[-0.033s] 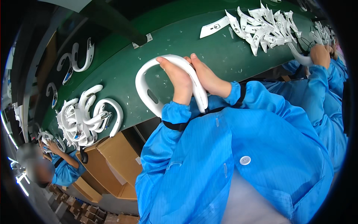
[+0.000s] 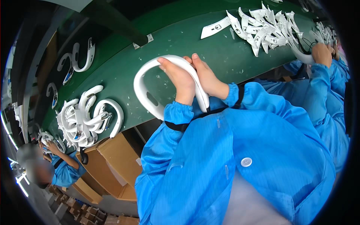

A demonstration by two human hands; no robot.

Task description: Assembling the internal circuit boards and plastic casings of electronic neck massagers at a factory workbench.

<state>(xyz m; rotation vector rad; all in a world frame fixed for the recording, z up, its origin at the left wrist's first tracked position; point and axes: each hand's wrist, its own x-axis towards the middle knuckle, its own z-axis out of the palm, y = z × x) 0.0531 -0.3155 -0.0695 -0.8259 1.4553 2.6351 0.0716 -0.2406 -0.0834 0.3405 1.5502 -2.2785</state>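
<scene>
Between my two hands is a white curved plastic neckband [image 2: 141, 88], a smooth C-shaped shell with a dark oval slot near one end. My left hand [image 2: 180, 81] lies inside the curve, its palm and fingers closed on the right arm of the band and its thumb up by the top. From the outer side my right hand [image 2: 210, 78] presses against the same arm, thumb pointing up. Some fingers are hidden behind the band. One tip of the band hangs close to my blue jacket.
A pile of similar white neckbands [image 2: 80, 120] lies on the green table [image 2: 180, 43] to the left, with several more behind it. Flat curved white pieces [image 2: 262, 28] are heaped at the far right. Open cardboard boxes [image 2: 120, 161] stand below the edge. Co-workers sit on both sides.
The neckband has shifted very slightly left along with my hands. The grip looks the same.
</scene>
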